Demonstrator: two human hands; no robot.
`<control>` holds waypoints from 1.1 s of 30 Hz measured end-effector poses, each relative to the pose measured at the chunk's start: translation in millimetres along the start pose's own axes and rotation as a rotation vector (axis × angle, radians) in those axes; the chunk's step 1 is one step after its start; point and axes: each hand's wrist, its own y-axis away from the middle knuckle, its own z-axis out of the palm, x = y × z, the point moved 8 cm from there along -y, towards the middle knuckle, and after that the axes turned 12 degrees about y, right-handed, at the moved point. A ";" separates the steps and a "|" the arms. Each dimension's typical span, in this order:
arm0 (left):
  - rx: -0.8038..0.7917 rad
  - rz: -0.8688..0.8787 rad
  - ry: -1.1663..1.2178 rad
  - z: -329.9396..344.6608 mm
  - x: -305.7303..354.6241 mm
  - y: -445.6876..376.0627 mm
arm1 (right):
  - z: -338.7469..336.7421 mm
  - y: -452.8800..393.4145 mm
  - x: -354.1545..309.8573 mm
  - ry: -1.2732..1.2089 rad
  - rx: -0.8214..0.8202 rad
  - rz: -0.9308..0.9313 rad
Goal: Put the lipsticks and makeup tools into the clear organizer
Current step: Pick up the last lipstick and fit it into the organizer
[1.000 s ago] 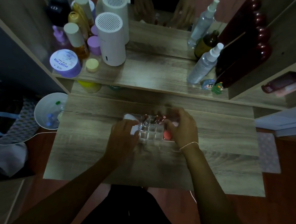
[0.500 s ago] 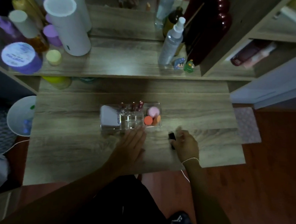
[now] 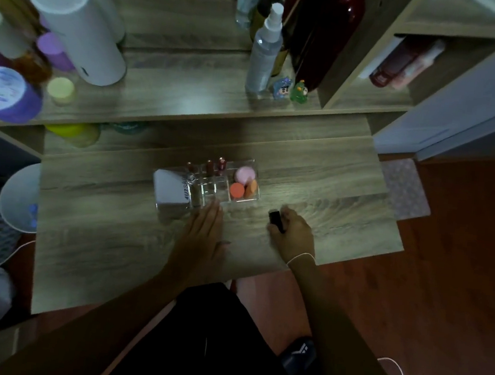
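Observation:
The clear organizer (image 3: 209, 188) sits mid-table. Three dark red lipsticks (image 3: 210, 166) stand in its back row. A pink sponge (image 3: 245, 175) and two orange sponges (image 3: 237, 190) fill its right compartment, and a white box (image 3: 169, 190) lies at its left end. My left hand (image 3: 202, 237) lies flat on the table just in front of the organizer, fingers together, holding nothing. To the right, near the table's front edge, my right hand (image 3: 293, 236) is closed around a small black tube (image 3: 276, 220).
The upper shelf carries a white cylinder (image 3: 79, 29), purple jars (image 3: 4, 94), a spray bottle (image 3: 265, 51), two small figurines (image 3: 291, 89) and a dark red bottle (image 3: 326, 33). A white bowl (image 3: 20, 197) sits left of the table. A side cabinet stands at the right.
Both hands came off the organizer and drew back toward me. My right hand now grips a small black tube on the table. The camera view has shifted right and closer.

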 end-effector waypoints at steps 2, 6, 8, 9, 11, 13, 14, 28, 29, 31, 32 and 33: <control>-0.014 0.003 -0.010 -1.5 0.0 1.0 | -1.1 3.7 -1.4 -0.020 0.003 0.011; -0.002 -0.019 0.038 -6.9 -4.6 4.3 | -5.6 16.1 -22.4 -0.130 0.017 -0.053; 0.022 -0.051 0.038 -13.6 -15.4 12.5 | -4.9 23.7 -48.7 -0.219 -0.010 -0.142; 0.017 -0.047 0.036 -12.9 -15.5 14.7 | -5.8 26.7 -54.9 -0.231 -0.007 -0.165; 0.013 -0.030 0.037 -9.8 -15.3 18.5 | -7.3 29.9 -66.4 -0.231 0.020 -0.203; 0.026 -0.037 0.047 -9.2 -18.4 21.8 | -4.7 31.9 -78.9 -0.234 0.027 -0.240; 0.036 -0.051 0.053 -10.6 -21.9 23.8 | -1.6 31.7 -88.6 -0.234 0.011 -0.262; 0.078 -0.148 0.045 -14.9 -44.9 39.4 | 0.1 -4.6 -160.6 -0.096 0.150 -0.293; 0.080 -0.150 0.050 -14.7 -45.1 39.4 | 1.0 -5.4 -162.5 -0.088 0.147 -0.298; 0.077 -0.150 0.056 -14.0 -44.7 38.9 | -0.4 -4.9 -166.9 -0.071 0.159 -0.315; 0.076 -0.151 0.053 -13.8 -45.0 38.8 | -1.2 -4.5 -169.3 -0.066 0.166 -0.324; 0.076 -0.154 0.047 -13.5 -45.3 38.9 | -1.8 -4.4 -171.2 -0.060 0.169 -0.327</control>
